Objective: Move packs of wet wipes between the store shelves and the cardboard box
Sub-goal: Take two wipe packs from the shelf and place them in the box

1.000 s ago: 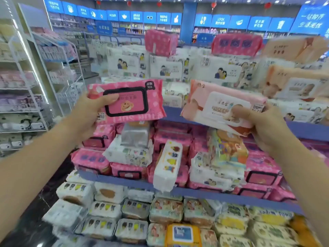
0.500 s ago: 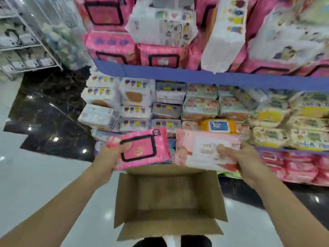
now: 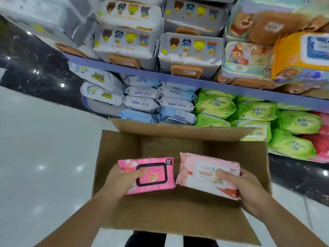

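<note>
My left hand (image 3: 122,180) grips a bright pink pack of wet wipes (image 3: 156,175) with a black-framed lid, thumb on top. My right hand (image 3: 243,188) holds a pale pink and white pack (image 3: 201,173) by its right end. Both packs lie flat, side by side, inside the mouth of the open cardboard box (image 3: 178,209) that stands on the floor in front of me, its flaps spread outward. I cannot tell whether the packs touch the box bottom.
Store shelves (image 3: 195,82) with a blue edge rise just behind the box, stacked with grey, blue, green and orange wipe packs. Pale glossy floor (image 3: 44,148) stretches to the left, with a dark marble strip beyond. My legs show below the box.
Both hands dropped from the upper shelf level down into the box with their packs. My view tilted down from the upper shelves to the box and lowest shelves.
</note>
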